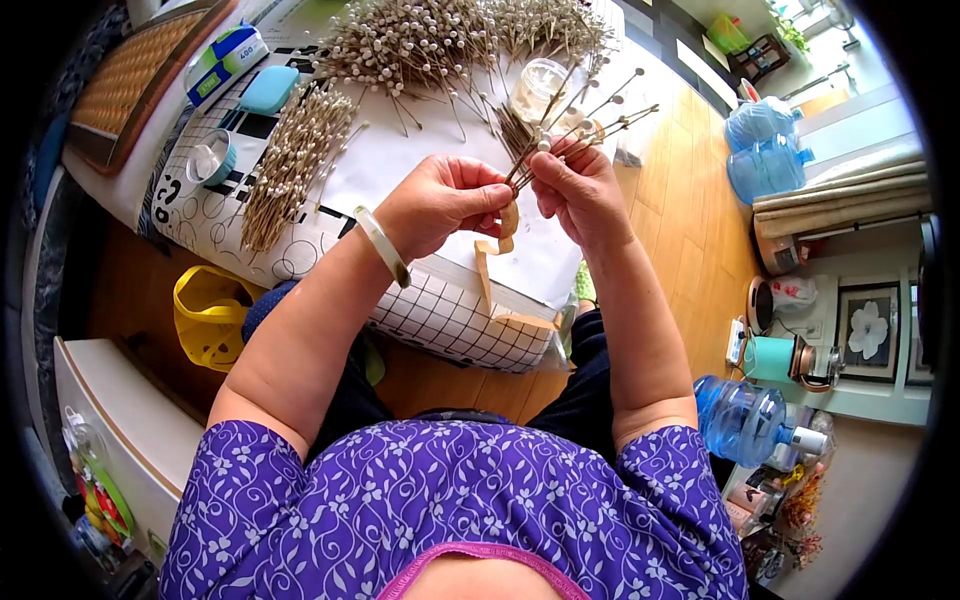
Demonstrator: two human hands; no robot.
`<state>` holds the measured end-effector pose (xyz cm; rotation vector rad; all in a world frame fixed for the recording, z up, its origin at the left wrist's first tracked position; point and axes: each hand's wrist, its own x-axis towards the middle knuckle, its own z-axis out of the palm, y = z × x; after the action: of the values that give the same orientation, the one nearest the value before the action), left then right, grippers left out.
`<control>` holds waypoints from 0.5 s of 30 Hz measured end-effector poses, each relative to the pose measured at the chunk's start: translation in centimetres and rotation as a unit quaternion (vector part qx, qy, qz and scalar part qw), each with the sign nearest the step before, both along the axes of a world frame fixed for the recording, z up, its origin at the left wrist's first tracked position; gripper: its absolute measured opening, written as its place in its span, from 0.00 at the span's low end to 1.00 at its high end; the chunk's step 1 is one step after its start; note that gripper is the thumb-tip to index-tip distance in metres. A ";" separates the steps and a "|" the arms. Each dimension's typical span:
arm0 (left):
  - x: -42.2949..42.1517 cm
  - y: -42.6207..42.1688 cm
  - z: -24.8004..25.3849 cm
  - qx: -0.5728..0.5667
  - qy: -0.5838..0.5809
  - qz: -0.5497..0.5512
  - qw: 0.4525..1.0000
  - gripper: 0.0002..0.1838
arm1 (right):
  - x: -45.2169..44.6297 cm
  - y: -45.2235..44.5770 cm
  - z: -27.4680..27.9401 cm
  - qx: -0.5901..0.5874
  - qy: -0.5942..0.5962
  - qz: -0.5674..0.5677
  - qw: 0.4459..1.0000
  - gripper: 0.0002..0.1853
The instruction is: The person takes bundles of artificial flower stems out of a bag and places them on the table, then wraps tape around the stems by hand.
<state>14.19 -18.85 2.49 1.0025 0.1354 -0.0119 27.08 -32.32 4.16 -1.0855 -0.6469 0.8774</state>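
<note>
My left hand (450,205), with a pale bangle at the wrist, is closed, its thumb and fingers pinching the lower ends of a small bunch of stems (575,125) with round pale tips. Brown paper tape (483,272) hangs in a curl from that spot. My right hand (582,190) is closed around the same stems a little higher and to the right. Both hands are close together above the white sheet (400,165). Beyond them stands an open round tub (540,88) with pale contents, partly behind the stems.
Large heaps of white-tipped stems (420,45) cover the table's far side. A smaller bundle (295,165) lies left, near a blue case (269,90), a small round container (211,158) and a tissue pack (226,64). A yellow basket (208,318) stands below the table's left edge.
</note>
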 end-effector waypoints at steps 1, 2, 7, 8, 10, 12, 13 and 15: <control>0.0 0.0 0.0 0.009 0.004 0.002 1.000 0.07 | -0.2 0.1 0.1 -0.001 0.001 0.001 1.000 0.05; 0.0 -0.1 0.1 0.009 0.005 0.002 1.000 0.07 | -0.3 0.2 0.3 -0.011 0.013 -0.016 1.000 0.05; 0.2 0.0 0.1 0.005 0.001 0.009 1.000 0.08 | 0.0 0.3 -0.2 0.019 0.072 0.004 0.997 0.04; 0.2 0.0 0.1 0.005 0.001 0.009 1.000 0.08 | 0.2 0.1 -0.2 0.028 0.090 0.031 0.995 0.04; 0.1 0.1 0.1 0.006 -0.004 -0.001 1.000 0.07 | 0.4 -0.1 -0.2 0.037 0.109 0.057 0.992 0.05; 0.0 0.1 0.4 0.007 -0.003 -0.006 1.000 0.07 | 0.5 -0.4 0.0 0.029 0.065 0.068 0.995 0.05; -0.1 0.2 0.5 0.009 -0.004 -0.009 1.000 0.07 | 0.7 -0.5 0.0 0.029 0.065 0.069 0.995 0.05; -0.1 0.2 0.7 0.011 -0.004 -0.010 1.000 0.06 | 0.9 -0.8 0.0 0.013 0.032 0.077 0.996 0.05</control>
<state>14.06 -18.63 3.20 1.0262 0.1188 -0.0244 27.97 -33.13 4.12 -0.9900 -0.6925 1.0298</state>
